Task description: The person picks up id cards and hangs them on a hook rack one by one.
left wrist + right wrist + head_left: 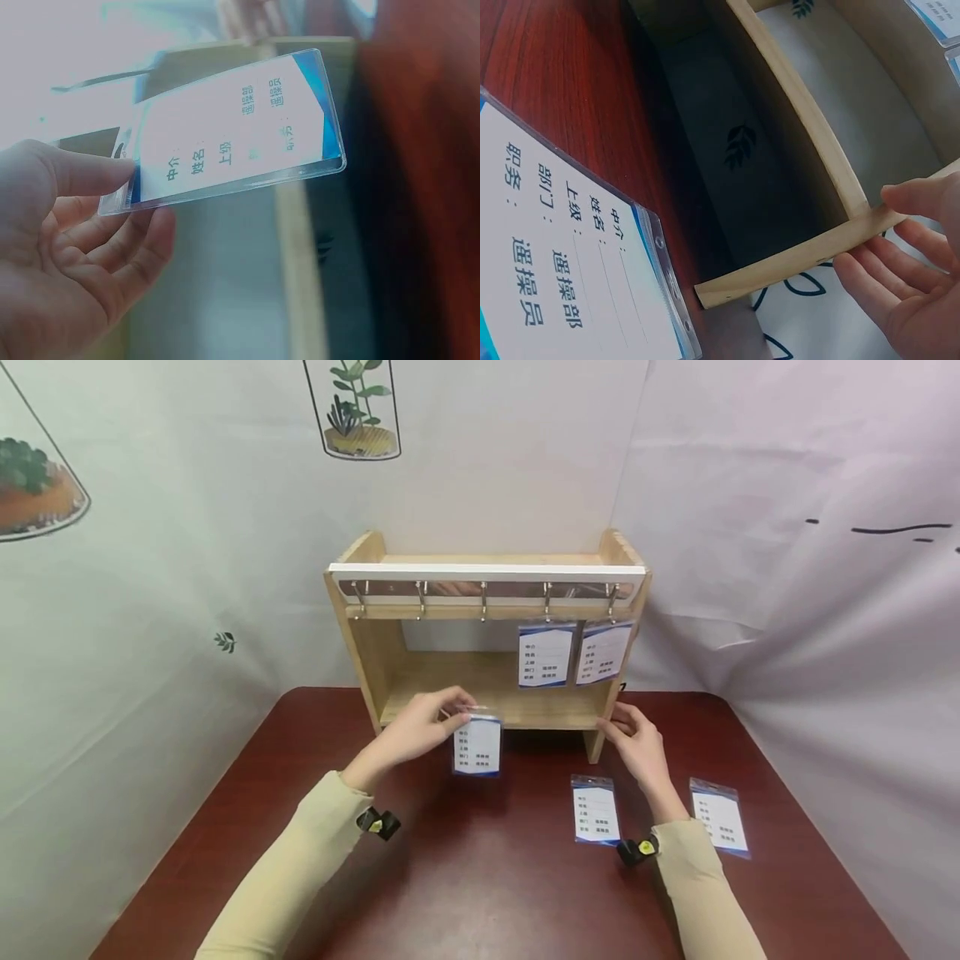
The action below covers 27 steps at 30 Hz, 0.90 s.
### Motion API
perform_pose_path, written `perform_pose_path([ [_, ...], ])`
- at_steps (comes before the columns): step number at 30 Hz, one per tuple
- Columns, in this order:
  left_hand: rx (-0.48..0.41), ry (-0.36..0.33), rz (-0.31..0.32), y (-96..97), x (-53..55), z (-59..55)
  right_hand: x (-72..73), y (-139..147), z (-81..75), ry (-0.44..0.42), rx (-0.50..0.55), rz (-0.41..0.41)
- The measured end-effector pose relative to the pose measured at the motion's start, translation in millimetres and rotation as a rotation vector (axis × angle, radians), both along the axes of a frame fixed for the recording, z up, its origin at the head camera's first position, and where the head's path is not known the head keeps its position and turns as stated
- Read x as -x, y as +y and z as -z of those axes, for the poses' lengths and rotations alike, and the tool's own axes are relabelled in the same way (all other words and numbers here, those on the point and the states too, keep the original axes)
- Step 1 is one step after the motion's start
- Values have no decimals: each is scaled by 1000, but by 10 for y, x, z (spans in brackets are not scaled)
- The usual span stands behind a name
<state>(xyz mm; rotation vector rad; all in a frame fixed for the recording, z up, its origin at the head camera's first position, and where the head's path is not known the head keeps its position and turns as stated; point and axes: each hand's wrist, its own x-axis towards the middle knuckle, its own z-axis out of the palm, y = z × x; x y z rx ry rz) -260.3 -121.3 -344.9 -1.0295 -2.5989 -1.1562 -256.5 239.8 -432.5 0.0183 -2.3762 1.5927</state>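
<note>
My left hand (pixel 417 727) pinches a clear-sleeved name badge (pixel 477 748) by its top corner, thumb in front and fingers behind. The badge, white with blue corners and printed lines, is held upright before the lower front of a small wooden shelf (pixel 366 664). In the left wrist view the badge (pixel 232 135) appears sideways. My right hand (pixel 639 750) grips the shelf's right side panel low down; in the right wrist view the thumb lies on the panel's front edge (pixel 802 259) and the fingers on its outer face. Two similar badges (pixel 545 658) hang below the rightmost hooks (pixel 547 599).
Several metal hooks line a white strip (pixel 487 573) across the shelf's upper front. On the dark red table (pixel 480 893) lie two more badges, one (pixel 596 814) left of my right forearm, another (pixel 723 822) to its right. Pale printed cloth (pixel 187 527) surrounds the table.
</note>
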Motion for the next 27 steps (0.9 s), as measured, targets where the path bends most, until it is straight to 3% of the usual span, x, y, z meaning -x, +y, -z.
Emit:
perform_pose_path([
  [14, -120, 159, -95, 31, -112, -780, 14, -14, -44, -4, 12, 5],
  [19, -146, 211, -121, 51, -103, -893, -40, -13, -97, -10, 41, -14],
  [27, -168, 233, -146, 104, -27, -945, -41, -14, -34, -23, 79, -30],
])
